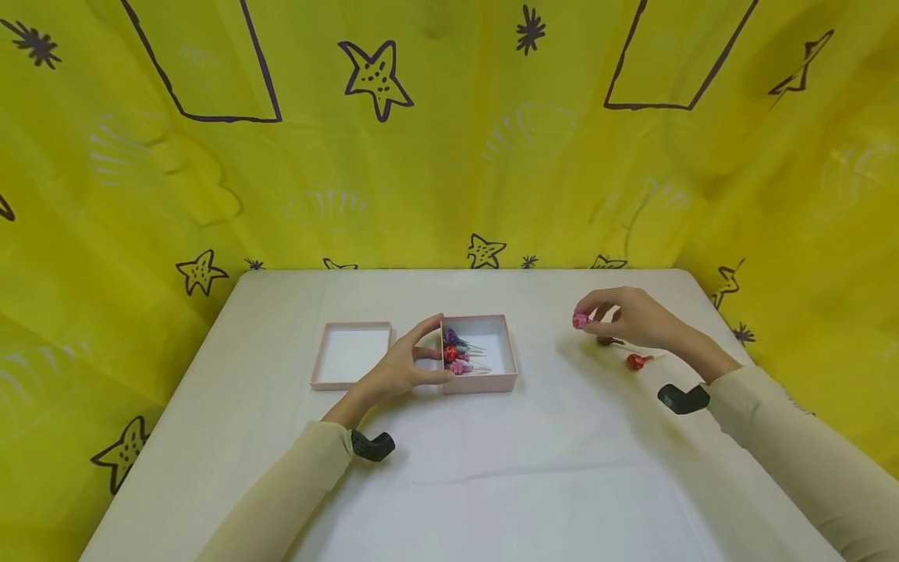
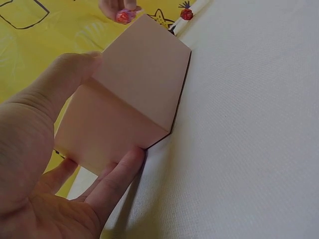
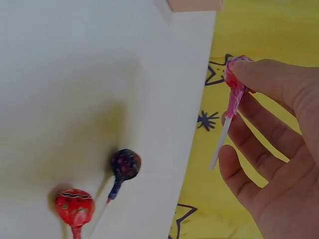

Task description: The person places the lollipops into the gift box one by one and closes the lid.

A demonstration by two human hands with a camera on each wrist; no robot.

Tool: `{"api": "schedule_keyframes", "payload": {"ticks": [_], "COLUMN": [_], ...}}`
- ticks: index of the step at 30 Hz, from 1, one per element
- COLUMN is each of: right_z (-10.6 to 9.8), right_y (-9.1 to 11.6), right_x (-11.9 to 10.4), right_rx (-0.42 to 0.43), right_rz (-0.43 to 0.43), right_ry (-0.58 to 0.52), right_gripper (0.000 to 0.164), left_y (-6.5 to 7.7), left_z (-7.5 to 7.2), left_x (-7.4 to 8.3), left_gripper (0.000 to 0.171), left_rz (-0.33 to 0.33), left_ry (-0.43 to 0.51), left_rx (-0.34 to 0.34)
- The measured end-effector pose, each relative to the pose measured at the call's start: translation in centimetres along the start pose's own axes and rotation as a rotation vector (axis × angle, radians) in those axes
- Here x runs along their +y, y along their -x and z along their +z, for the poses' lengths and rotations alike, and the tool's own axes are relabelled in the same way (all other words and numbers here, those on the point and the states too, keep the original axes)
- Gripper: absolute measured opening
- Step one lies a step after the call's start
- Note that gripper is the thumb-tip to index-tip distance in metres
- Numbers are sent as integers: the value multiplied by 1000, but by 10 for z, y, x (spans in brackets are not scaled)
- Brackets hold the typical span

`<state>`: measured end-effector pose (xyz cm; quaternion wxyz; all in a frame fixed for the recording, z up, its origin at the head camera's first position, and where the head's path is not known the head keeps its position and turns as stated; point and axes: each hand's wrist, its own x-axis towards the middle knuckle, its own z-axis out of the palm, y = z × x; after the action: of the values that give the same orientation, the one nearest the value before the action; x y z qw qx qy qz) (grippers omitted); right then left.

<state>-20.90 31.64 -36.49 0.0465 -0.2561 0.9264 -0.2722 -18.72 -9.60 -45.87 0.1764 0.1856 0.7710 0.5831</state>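
My left hand (image 1: 400, 368) holds a pale pink open box (image 1: 485, 383) by its left side, with thumb and fingers spread around the corners, as the left wrist view shows up close. Inside, several wrapped lollipops (image 1: 451, 353) lie with heads toward the left wall and white sticks pointing right. Off to the right, my right hand (image 1: 635, 316) pinches a pink-wrapped lollipop (image 3: 234, 92) by its head, raised above the table, its white stick hanging down. Below that hand lie a red lollipop (image 3: 75, 206) and a dark-wrapped lollipop (image 3: 126, 164).
A shallow pink-edged box lid (image 1: 351, 355) lies inside up, left of the box. Everything rests on a table with a white cloth (image 1: 520, 484). Yellow patterned curtain (image 1: 435, 172) hangs behind and at both sides.
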Motion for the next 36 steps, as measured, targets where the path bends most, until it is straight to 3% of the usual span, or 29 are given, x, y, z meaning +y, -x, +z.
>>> {"api": "schedule_keyframes", "payload": {"ticks": [14,31,36], "right_z": [-12,-9,-7], "right_y": [-21,-35,-43], "right_x": [-24,-33,-39], "right_rx": [67,33,10], "right_rz": [-42,-3,-45], "right_ry": [-37,-75,-88], "right_gripper": [26,27,26], "left_y": [0,0,0], "left_z": [-1,-1,-1], "left_x": [1,-2,-2], "left_gripper": [103,104,103], "left_rz": [2,7,10], "left_ry": [-33,-18,-19], "left_rx": [6,8,8]}}
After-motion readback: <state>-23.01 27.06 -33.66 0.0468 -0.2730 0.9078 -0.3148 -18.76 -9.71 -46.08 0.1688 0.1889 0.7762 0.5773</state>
